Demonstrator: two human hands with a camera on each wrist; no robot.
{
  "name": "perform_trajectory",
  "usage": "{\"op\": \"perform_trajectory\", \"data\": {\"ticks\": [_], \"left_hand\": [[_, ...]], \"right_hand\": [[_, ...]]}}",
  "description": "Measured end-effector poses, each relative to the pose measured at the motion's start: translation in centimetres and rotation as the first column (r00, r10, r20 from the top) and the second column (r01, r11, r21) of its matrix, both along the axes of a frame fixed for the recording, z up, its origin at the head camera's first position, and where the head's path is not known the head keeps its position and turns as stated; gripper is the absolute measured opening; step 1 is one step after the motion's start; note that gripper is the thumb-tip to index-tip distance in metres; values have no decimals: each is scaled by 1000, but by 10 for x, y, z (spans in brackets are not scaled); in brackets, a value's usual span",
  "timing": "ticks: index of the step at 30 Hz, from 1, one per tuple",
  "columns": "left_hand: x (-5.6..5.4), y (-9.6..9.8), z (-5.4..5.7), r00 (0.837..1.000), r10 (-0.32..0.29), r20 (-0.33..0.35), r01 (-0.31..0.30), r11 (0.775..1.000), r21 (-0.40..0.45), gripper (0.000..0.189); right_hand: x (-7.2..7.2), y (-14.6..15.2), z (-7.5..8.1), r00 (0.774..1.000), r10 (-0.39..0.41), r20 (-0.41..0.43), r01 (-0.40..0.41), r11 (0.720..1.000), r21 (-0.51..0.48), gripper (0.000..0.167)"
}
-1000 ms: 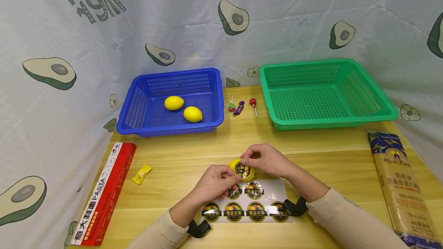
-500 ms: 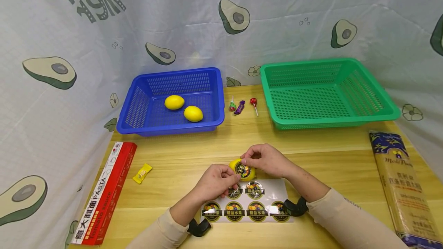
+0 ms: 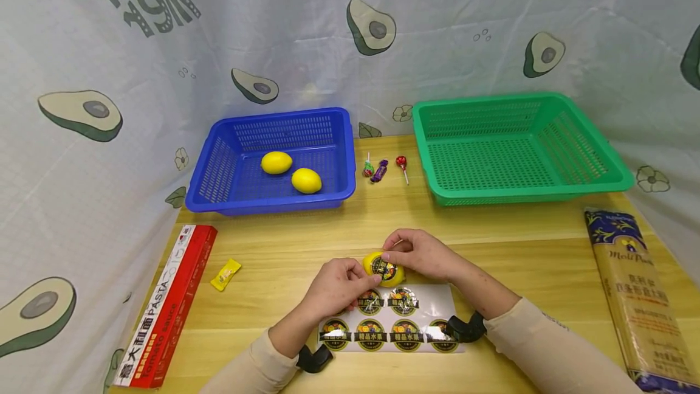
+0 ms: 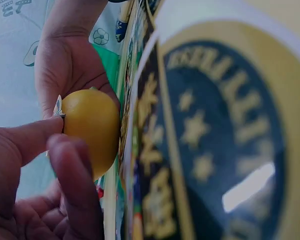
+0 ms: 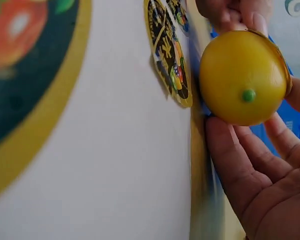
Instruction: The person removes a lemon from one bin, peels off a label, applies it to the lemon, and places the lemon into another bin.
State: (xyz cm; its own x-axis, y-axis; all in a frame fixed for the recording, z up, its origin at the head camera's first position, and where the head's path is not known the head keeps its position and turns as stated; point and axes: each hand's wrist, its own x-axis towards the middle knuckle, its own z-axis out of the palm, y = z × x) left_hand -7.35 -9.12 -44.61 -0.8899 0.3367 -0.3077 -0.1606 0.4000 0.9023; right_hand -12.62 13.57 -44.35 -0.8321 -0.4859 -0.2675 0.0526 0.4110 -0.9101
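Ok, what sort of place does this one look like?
Probably a staged tabletop filming spot rather than a working kitchen: a printed avocado curtain hangs behind and beside a wooden table, where a blue basket and a green basket stand along the back.

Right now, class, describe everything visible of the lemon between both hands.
The smooth yellow lemon looks plastic, with a green nub at one end. A round, gold-rimmed dark sticker lies on it, one edge lifted. It is sideways just beyond the sticker sheet, held by the right hand, touched by the left hand.
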Motion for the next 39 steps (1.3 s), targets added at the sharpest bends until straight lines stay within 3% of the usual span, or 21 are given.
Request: {"op": "perform_trajectory", "data": {"ticks": [3, 7, 11, 15, 20, 25, 33, 39], "left_hand": [[-2, -1, -1, 999, 13, -29, -14, 1000, -28, 35], [-5, -2, 3, 1000, -17, 1, 16, 990, 139, 55], [-8, -1, 16, 999, -31, -13, 33, 950, 311, 59], [-11, 5, 30, 998, 41, -53, -16, 919, 395, 58], [-17, 16, 39, 996, 84, -39, -54, 871, 489, 58], [-19, 22, 37, 992, 99, -82, -41, 844, 535, 63], [-17, 22, 26, 990, 80, -118, 5, 808, 589, 62], [-22, 21, 25, 987, 103, -126, -14, 823, 568, 61]], "right_hand": [[0, 2, -2, 1000, -2, 4, 3, 1000, -18, 27], [2, 2, 6, 998, -41, -43, 40, 999, -27, 30], [3, 1, 28, 989, -100, -111, 92, 993, -70, 32], [2, 0, 49, 971, -119, -208, 103, 991, -85, 34], [7, -2, 60, 953, -79, -292, 73, 997, -33, 33], [10, -11, 59, 915, -133, -380, 153, 988, 22, 32], [12, -24, 48, 877, -277, -393, 303, 953, 5, 26], [9, -23, 41, 835, -307, -457, 311, 948, -69, 21]]}}
